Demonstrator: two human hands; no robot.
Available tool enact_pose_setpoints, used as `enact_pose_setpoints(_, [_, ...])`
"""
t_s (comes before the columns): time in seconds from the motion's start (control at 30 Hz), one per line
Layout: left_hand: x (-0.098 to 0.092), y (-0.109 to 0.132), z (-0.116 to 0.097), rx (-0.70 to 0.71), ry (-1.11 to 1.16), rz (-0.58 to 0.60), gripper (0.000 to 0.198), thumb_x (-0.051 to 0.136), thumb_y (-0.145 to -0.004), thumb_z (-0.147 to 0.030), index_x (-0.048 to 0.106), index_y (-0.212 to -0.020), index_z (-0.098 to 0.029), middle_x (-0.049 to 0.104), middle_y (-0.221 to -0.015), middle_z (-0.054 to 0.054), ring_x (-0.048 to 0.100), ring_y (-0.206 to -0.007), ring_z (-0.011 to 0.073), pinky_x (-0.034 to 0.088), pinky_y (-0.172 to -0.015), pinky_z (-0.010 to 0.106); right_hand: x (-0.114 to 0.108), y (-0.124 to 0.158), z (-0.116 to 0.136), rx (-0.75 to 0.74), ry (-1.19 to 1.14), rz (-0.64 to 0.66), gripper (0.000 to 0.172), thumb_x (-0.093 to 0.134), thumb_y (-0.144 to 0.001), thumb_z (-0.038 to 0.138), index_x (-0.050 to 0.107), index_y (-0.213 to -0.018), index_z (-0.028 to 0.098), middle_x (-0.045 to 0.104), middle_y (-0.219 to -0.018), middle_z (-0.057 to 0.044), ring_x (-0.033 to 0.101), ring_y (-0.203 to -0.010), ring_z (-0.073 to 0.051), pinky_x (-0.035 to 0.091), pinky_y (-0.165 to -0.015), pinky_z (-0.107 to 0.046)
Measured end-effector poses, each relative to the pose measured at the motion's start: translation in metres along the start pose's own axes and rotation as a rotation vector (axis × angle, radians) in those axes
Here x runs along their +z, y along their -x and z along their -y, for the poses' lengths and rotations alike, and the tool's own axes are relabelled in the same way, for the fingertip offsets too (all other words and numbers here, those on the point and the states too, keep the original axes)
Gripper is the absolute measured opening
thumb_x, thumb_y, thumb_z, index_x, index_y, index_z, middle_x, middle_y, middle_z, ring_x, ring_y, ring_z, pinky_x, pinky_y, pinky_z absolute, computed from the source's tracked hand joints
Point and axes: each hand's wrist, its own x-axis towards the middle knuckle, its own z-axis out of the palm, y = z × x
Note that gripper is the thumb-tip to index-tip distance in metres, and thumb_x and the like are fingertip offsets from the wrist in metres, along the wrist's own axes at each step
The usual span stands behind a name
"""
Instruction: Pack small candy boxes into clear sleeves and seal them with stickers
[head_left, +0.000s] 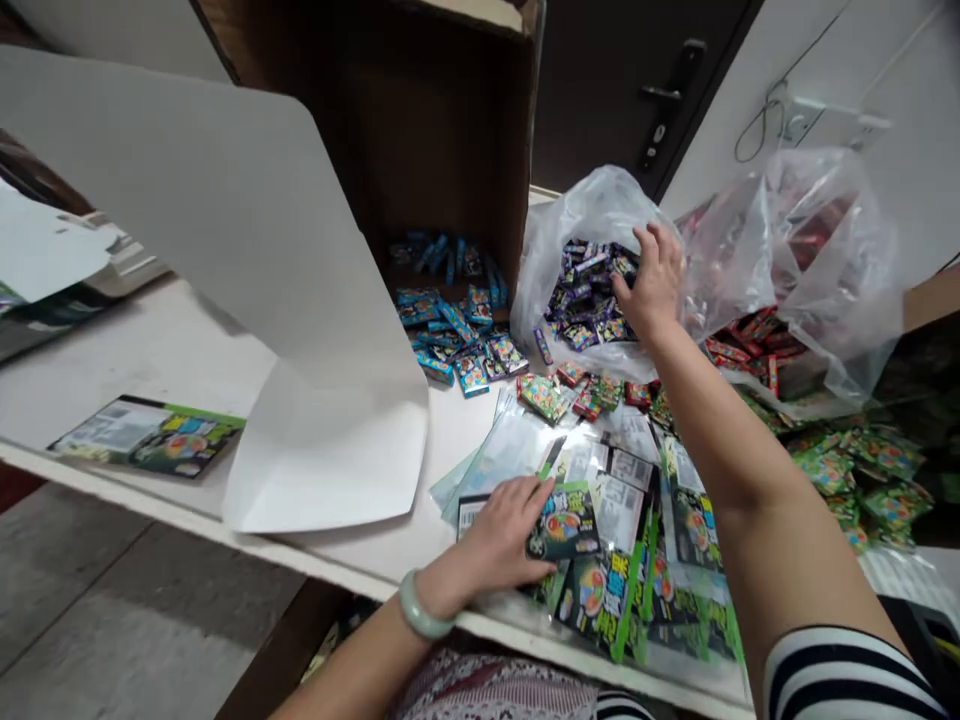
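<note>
The left hand point(506, 535) is laid flat, fingers extended and close together, on a green printed packet point(568, 522) at the near edge of the bench point(187, 350). The right hand point(651, 280) is placed inside a clear plastic bag point(577, 215) toward the far edge, with its fingers curled among purple packets point(581, 295); whether one is gripped cannot be told. Blue packets point(457, 335) are heaped just left of the bag.
</note>
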Motion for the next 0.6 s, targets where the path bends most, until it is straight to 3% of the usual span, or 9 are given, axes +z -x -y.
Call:
enact_pose_setpoints(0.1, [0.001, 0.003, 0.002, -0.028, 0.009, 0.053, 0.118, 0.087, -0.068, -0.043, 0.018, -0.161, -0.019, 0.044, -0.152, 0.024, 0.044, -0.14, 0.044, 0.041, -0.114, 0.064, 0.029, -0.061, 0.001, 0.008, 0.15, 0.044, 0.08, 0.066, -0.086, 0.041, 0.034, -0.156, 0.021, 0.026, -0.168, -0.016, 0.02, -0.155, -0.04, 0.014, -0.122, -0.067])
enact_pose_setpoints(0.2, [0.002, 0.005, 0.004, -0.068, 0.028, 0.1, 0.126, 0.089, -0.066, -0.045, 0.01, -0.163, -0.025, 0.042, -0.155, 0.023, 0.043, -0.142, 0.0446, 0.04, -0.116, 0.066, 0.059, -0.1, -0.003, 0.039, 0.16, 0.076, 0.072, 0.062, -0.089, 0.033, 0.036, -0.156, 0.019, 0.024, -0.169, -0.017, 0.018, -0.156, -0.04, 0.011, -0.121, -0.069])
enact_pose_setpoints(0.27, [0.004, 0.007, 0.006, -0.088, 0.042, 0.11, 0.129, 0.089, -0.066, -0.047, 0.005, -0.163, -0.029, 0.043, -0.156, 0.021, 0.043, -0.142, 0.0447, 0.039, -0.116, 0.067, 0.072, -0.116, -0.012, 0.119, 0.112, 0.063, 0.058, 0.053, -0.093, 0.023, 0.044, -0.151, 0.018, 0.032, -0.165, -0.019, 0.025, -0.154, -0.04, 0.014, -0.118, -0.071])
enact_pose_setpoints(0.33, [0.006, 0.008, 0.009, -0.102, 0.051, 0.103, 0.133, 0.089, -0.066, -0.047, 0.0, -0.163, -0.031, 0.042, -0.157, 0.021, 0.043, -0.143, 0.045, 0.04, -0.116, 0.067, 0.078, -0.127, -0.023, 0.224, 0.048, 0.084, 0.049, 0.045, -0.096, 0.018, 0.052, -0.144, 0.015, 0.049, -0.153, -0.024, 0.041, -0.146, -0.04, 0.024, -0.115, -0.069])
enact_pose_setpoints(0.4, [0.008, 0.01, 0.012, -0.102, 0.057, 0.089, 0.135, 0.09, -0.065, -0.047, -0.001, -0.163, -0.031, 0.042, -0.157, 0.02, 0.044, -0.142, 0.0454, 0.041, -0.115, 0.067, 0.075, -0.132, -0.034, 0.282, 0.006, 0.109, 0.042, 0.043, -0.097, 0.019, 0.059, -0.135, 0.011, 0.063, -0.134, -0.026, 0.055, -0.134, -0.039, 0.035, -0.111, -0.062])
enact_pose_setpoints(0.47, [0.009, 0.011, 0.014, -0.088, 0.063, 0.069, 0.134, 0.089, -0.065, -0.047, -0.001, -0.163, -0.03, 0.043, -0.156, 0.02, 0.045, -0.141, 0.0455, 0.042, -0.115, 0.066, 0.064, -0.132, -0.04, 0.25, -0.018, 0.107, 0.035, 0.044, -0.098, 0.024, 0.064, -0.123, 0.011, 0.069, -0.12, -0.023, 0.061, -0.126, -0.038, 0.041, -0.107, -0.057])
enact_pose_setpoints(0.6, [0.007, 0.01, 0.014, -0.078, 0.057, 0.068, 0.131, 0.088, -0.068, -0.045, -0.001, -0.163, -0.03, 0.043, -0.155, 0.021, 0.045, -0.14, 0.0458, 0.042, -0.114, 0.067, 0.017, -0.104, -0.04, 0.135, -0.09, 0.095, 0.024, 0.052, -0.094, 0.034, 0.067, -0.102, 0.018, 0.073, -0.097, -0.013, 0.066, -0.111, -0.036, 0.048, -0.1, -0.055])
